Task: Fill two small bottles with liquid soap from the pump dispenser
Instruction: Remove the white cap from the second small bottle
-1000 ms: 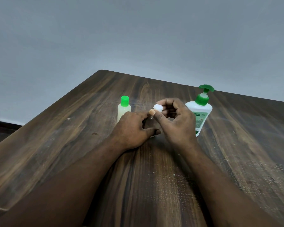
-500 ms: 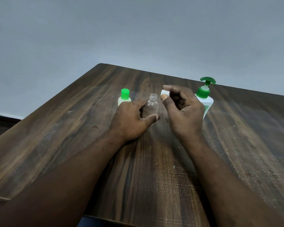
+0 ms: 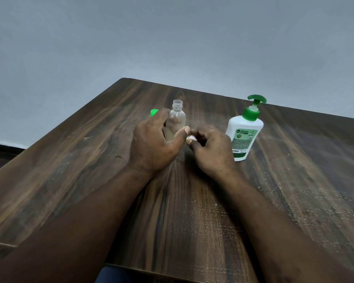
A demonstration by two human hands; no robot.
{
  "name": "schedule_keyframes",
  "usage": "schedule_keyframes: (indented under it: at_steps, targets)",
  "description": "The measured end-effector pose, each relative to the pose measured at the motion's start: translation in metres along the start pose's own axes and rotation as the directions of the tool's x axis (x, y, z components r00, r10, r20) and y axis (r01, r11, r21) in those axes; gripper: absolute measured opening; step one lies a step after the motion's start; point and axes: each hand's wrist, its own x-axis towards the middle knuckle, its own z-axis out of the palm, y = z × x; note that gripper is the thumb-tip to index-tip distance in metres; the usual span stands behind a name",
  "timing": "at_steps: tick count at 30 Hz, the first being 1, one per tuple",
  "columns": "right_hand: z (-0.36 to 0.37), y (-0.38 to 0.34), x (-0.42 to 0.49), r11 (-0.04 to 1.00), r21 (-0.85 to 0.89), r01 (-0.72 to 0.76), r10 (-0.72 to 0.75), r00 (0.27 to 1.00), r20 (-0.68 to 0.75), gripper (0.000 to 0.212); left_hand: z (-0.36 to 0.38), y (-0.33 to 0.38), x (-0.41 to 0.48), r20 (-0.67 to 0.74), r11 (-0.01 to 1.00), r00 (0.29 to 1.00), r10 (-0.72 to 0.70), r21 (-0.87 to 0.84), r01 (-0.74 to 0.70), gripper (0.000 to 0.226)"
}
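Two grips: right hand [image 3: 211,148] fingers pinch the cap [image 3: 192,137] low over the table [image 3: 192,211] — probably to park it — left hand [image 3: 153,144] fingers curl round the bottle [image 3: 177,115], upright and open-necked, steadied for filling; pump [image 3: 244,135] just right, green-capped bottle [image 3: 154,112] mostly hidden behind the left hand.

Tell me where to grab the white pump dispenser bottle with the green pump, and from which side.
Probably grip the white pump dispenser bottle round its broad body below the green pump head, coming from its left, where the right hand, pinching a small white cap, is nearest. It stands upright; the pump head is narrow and would likely sink.
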Motion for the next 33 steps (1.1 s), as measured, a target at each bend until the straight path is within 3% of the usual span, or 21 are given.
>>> schedule_keyframes:
  at_steps: [4, 7, 12, 16, 19, 21, 24, 27, 29, 31, 33]
  targets:
    - [0.003, -0.004, -0.002, 0.998, -0.055, 0.007, -0.003, 0.996, 0.085, 0.004, 0.002, 0.000, 0.000, 0.011, 1.000, 1.000, -0.010, -0.005, 0.011, 0.031]
    - [0.006, -0.002, 0.000, 0.990, -0.138, 0.014, 0.003, 0.992, 0.124, 0.017, 0.003, -0.002, 0.000, 0.047, 1.000, 0.999, -0.017, 0.001, 0.017, 0.032]
    - [0.011, -0.002, 0.006, 0.978, -0.210, 0.006, 0.015, 0.995, 0.098, 0.003, 0.005, -0.001, -0.001, 0.113, 1.000, 0.993, -0.019, 0.002, 0.019, 0.029]
    - [0.000, -0.004, 0.005, 0.974, -0.221, 0.055, -0.042, 0.997, 0.063, 0.017, 0.003, -0.001, -0.002, 0.113, 1.000, 0.994, -0.008, 0.014, 0.007, 0.034]
    - [-0.018, -0.007, 0.000, 0.958, -0.221, 0.181, -0.204, 0.975, -0.087, 0.016, -0.002, 0.003, -0.003, 0.097, 1.000, 0.995, 0.010, 0.002, -0.010, 0.025]
    - [-0.031, -0.009, -0.005, 0.939, -0.185, 0.291, -0.329, 0.917, -0.224, 0.014, -0.004, 0.007, -0.004, 0.107, 1.000, 0.994, 0.024, -0.010, -0.023, 0.023]
    - [-0.050, -0.008, -0.008, 0.912, -0.139, 0.385, -0.405, 0.797, -0.447, 0.010, -0.002, 0.009, -0.009, 0.130, 0.999, 0.991, 0.023, -0.030, -0.020, 0.030]
    - [-0.069, 0.001, -0.001, 0.917, -0.148, 0.372, -0.372, 0.654, -0.659, 0.004, 0.004, 0.013, -0.013, 0.164, 0.998, 0.986, -0.007, -0.066, 0.018, 0.046]
    - [-0.077, 0.012, 0.007, 0.936, -0.127, 0.328, -0.307, 0.585, -0.750, 0.011, 0.009, 0.017, -0.015, 0.168, 0.995, 0.986, -0.004, -0.094, 0.020, 0.047]
    - [-0.083, 0.025, 0.014, 0.959, -0.080, 0.273, -0.230, 0.579, -0.782, 0.024, 0.015, 0.024, -0.013, 0.158, 0.992, 0.987, -0.006, -0.124, 0.026, 0.043]
    - [-0.085, 0.035, 0.018, 0.976, -0.026, 0.218, -0.165, 0.651, -0.741, 0.040, 0.020, 0.033, -0.009, 0.170, 0.988, 0.985, 0.011, -0.151, 0.015, 0.034]
